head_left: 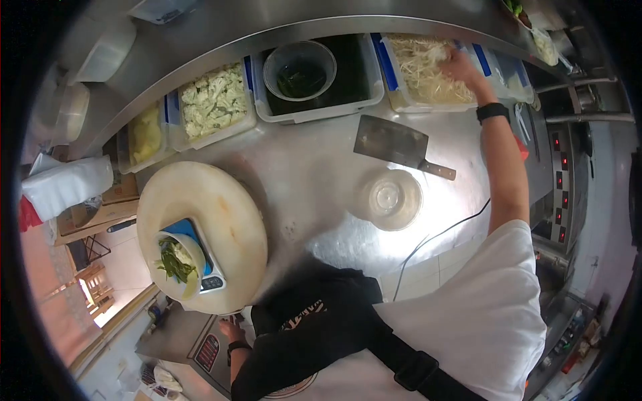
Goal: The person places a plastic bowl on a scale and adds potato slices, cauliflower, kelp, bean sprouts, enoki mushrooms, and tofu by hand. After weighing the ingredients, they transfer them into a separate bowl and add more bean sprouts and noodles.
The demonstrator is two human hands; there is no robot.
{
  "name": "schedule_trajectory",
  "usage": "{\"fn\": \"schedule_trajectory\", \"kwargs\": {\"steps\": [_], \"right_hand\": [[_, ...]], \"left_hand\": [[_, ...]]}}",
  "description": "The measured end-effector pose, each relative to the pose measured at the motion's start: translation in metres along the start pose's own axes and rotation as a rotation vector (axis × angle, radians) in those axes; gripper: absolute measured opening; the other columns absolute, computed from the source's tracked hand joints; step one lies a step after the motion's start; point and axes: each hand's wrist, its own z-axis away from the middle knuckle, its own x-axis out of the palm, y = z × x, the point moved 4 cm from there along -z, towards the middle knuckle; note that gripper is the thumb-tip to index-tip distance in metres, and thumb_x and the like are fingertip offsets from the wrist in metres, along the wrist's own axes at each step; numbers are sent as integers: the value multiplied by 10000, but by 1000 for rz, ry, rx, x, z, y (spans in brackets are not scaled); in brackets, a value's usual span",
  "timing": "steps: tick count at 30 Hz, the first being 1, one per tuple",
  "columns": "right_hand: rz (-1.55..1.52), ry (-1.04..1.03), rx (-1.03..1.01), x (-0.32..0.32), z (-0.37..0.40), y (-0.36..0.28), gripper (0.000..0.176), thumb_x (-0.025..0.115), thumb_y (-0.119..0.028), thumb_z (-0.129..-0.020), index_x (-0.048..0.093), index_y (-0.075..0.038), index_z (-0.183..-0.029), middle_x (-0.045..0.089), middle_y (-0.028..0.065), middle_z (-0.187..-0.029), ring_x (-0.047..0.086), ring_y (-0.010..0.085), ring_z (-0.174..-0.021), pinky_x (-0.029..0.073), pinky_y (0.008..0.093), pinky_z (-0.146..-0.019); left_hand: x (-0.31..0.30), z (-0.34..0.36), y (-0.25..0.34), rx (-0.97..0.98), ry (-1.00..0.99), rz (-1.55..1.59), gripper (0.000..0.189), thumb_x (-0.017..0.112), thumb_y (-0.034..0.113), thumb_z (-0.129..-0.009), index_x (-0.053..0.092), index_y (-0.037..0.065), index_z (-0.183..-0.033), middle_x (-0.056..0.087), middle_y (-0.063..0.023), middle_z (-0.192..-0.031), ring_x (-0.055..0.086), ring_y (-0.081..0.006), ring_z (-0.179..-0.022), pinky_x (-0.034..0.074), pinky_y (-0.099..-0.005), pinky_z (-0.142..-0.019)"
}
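Note:
My right hand reaches into a clear plastic tub at the back right. Its fingers are closed on a clump of pale bean sprouts, and more sprouts lie around it. My left hand hangs low beside the round cutting board; its fingers are too small and partly hidden to read. On the board is a blue-topped digital scale, carrying a white bowl of leafy greens and pale pieces.
A cleaver and a clear round bowl lie on the steel counter. Tubs of cauliflower, yellow pieces and dark greens line the back beneath a steel shelf. A black cable crosses the front edge.

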Motion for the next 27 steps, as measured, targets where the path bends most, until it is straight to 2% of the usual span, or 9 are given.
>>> {"fn": "schedule_trajectory", "kwargs": {"steps": [5, 7, 12, 15, 17, 21, 23, 25, 27], "right_hand": [[-420, -13, -66, -26, -8, 26, 445, 567, -157, -803, 416, -12, -1195, 552, 44, -798, 529, 121, -666, 421, 262, -516], [-437, 75, -29, -31, 13, 8, 406, 561, -144, -805, 430, -8, -1164, 552, 46, -830, 530, 119, -696, 419, 262, -529], [-692, 109, 80, -26, -26, 86, 283, 557, -135, -810, 471, -15, -1052, 546, 49, -884, 528, 131, -723, 415, 253, -552], [-66, 42, -444, -24, -41, 106, 230, 577, -136, -798, 492, -26, -982, 542, 41, -847, 539, 158, -710, 431, 297, -561], [-1053, 229, 150, -29, 3, 55, 228, 597, -159, -795, 502, -24, -951, 545, 51, -850, 557, 193, -735, 447, 363, -581], [-66, 71, -148, -34, -20, 92, 160, 565, -151, -828, 514, -20, -904, 546, 61, -863, 566, 208, -789, 443, 414, -594], [-541, 167, -3, -30, -7, 72, 97, 541, -116, -828, 510, -28, -853, 500, 45, -801, 527, 185, -725, 440, 379, -590], [-1019, 253, 155, -19, 8, 55, 53, 518, -81, -827, 506, -35, -803, 454, 29, -738, 488, 161, -662, 437, 344, -586], [-1255, 292, 227, -17, 3, 63, 55, 507, -63, -827, 504, -39, -778, 431, 22, -707, 469, 149, -630, 435, 327, -584]], "left_hand": [[-3, -28, -14, -30, -159, -27, 478, 371, 355, -906, 350, 111, -1316, 316, -78, -1390, 404, -240, -1197, 347, -373, -960], [7, -4, -6, 94, -86, -83, 431, 329, 355, -902, 432, 86, -1223, 506, -43, -1161, 500, -170, -1050, 419, -303, -766], [21, 6, 4, 81, -132, -20, 379, 332, 358, -900, 486, 93, -1122, 542, -29, -1034, 521, -148, -889, 428, -271, -676], [20, 10, 4, 114, -119, 2, 352, 356, 341, -897, 500, 76, -1078, 544, -31, -998, 518, -145, -824, 429, -256, -657], [20, 6, 2, 171, -164, 54, 340, 371, 330, -896, 506, 65, -1062, 545, -34, -987, 517, -146, -805, 429, -249, -657], [22, -16, -3, 181, -194, 116, 343, 406, 306, -891, 507, 12, -1035, 552, -53, -948, 521, -150, -794, 434, -242, -659], [18, -33, -11, 208, -193, 171, 355, 409, 306, -889, 508, -3, -1033, 558, -59, -942, 528, -153, -795, 432, -237, -657], [16, -41, -7, 452, -184, -314, 374, 393, 302, -888, 519, -8, -1054, 572, -74, -976, 548, -155, -825, 429, -240, -658], [17, -41, -7, 272, -184, -125, 370, 389, 293, -885, 526, 1, -1066, 579, -77, -995, 556, -157, -833, 428, -243, -656]]}}
